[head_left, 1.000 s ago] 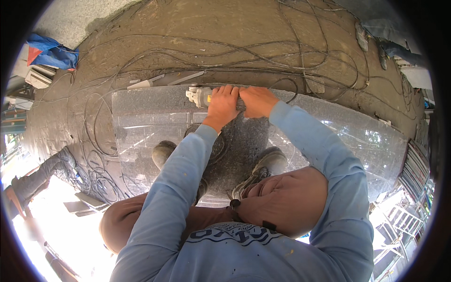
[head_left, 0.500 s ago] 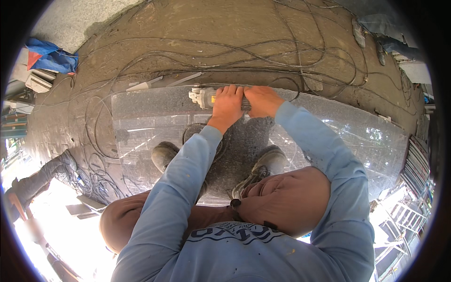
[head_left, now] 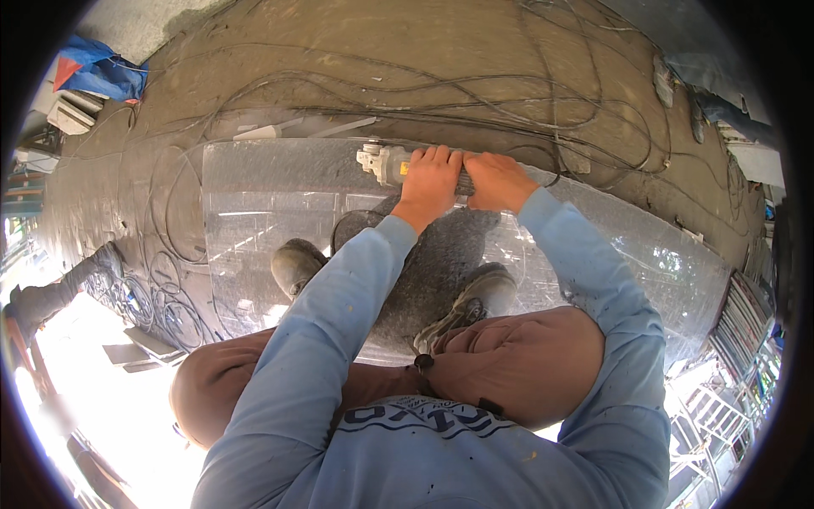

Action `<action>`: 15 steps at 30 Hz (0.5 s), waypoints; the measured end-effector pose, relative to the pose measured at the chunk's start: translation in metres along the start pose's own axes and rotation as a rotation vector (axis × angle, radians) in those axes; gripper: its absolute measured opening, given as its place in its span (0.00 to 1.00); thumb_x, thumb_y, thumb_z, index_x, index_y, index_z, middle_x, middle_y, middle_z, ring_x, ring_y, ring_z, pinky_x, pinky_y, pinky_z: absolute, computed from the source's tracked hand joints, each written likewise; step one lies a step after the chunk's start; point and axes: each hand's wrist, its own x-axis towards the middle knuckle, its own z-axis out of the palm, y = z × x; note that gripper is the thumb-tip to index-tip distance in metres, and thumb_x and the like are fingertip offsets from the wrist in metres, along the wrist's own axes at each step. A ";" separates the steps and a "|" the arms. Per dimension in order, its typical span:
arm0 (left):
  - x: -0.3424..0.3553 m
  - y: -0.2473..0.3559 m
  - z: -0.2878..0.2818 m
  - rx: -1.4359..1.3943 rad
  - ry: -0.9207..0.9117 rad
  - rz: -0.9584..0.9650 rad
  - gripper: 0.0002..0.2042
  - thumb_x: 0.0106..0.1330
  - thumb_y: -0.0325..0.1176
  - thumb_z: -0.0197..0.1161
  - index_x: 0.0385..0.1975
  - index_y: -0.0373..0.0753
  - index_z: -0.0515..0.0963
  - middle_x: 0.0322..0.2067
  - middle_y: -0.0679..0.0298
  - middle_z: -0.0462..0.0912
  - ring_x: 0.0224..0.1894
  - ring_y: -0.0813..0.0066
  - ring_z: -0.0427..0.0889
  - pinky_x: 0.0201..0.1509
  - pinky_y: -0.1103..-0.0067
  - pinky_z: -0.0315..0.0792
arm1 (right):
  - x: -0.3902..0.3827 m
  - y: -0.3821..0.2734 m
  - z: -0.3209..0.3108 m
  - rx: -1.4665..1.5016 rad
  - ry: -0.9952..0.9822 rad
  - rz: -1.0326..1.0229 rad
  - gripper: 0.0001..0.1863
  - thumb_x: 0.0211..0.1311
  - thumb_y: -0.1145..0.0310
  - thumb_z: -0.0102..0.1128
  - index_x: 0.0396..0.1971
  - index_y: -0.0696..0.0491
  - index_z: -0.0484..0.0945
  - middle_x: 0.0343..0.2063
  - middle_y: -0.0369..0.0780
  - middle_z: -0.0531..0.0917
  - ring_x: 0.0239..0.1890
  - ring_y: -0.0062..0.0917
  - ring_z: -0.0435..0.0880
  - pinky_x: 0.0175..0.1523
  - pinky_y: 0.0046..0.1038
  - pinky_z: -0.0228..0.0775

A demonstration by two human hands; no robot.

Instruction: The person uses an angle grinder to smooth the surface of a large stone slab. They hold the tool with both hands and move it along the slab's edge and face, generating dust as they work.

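Gripping grinder (head_left: 383,165) tightly in left hand (head_left: 431,182) and right hand (head_left: 498,181), at slab's (head_left: 280,176) far edge, seemingly mid-work, with finished and remaining stretches impossible to tell apart.

A dusty brown floor (head_left: 407,38), apparently bare earth or rough concrete, spreads across the upper view, bordered at the upper left by a pale grey concrete surface (head_left: 140,30). Glaring white daylight (head_left: 144,424) floods the lower left. At the lower right, a white metal frame (head_left: 716,411) with crossbars stands in bright light, near a stack of long narrow strips (head_left: 744,318) along the right side.
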 end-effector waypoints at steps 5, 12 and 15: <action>-0.004 -0.012 0.001 0.018 -0.062 -0.024 0.30 0.46 0.36 0.79 0.52 0.44 0.76 0.43 0.61 0.79 0.52 0.60 0.80 0.57 0.64 0.69 | 0.011 -0.007 0.003 -0.008 -0.010 -0.002 0.28 0.48 0.64 0.81 0.47 0.59 0.78 0.43 0.46 0.87 0.52 0.42 0.86 0.55 0.42 0.80; -0.005 -0.026 -0.003 -0.002 -0.088 -0.032 0.30 0.46 0.35 0.79 0.51 0.44 0.76 0.44 0.61 0.79 0.53 0.59 0.80 0.57 0.64 0.69 | 0.023 -0.010 0.007 0.012 0.018 -0.045 0.25 0.50 0.64 0.80 0.45 0.59 0.80 0.46 0.46 0.87 0.52 0.42 0.86 0.56 0.41 0.80; -0.003 -0.023 -0.004 -0.011 -0.092 -0.031 0.29 0.46 0.34 0.78 0.51 0.43 0.76 0.44 0.61 0.79 0.52 0.59 0.80 0.56 0.64 0.69 | 0.023 -0.007 0.009 0.019 0.015 -0.040 0.25 0.50 0.65 0.80 0.45 0.59 0.80 0.46 0.46 0.87 0.51 0.42 0.86 0.57 0.41 0.79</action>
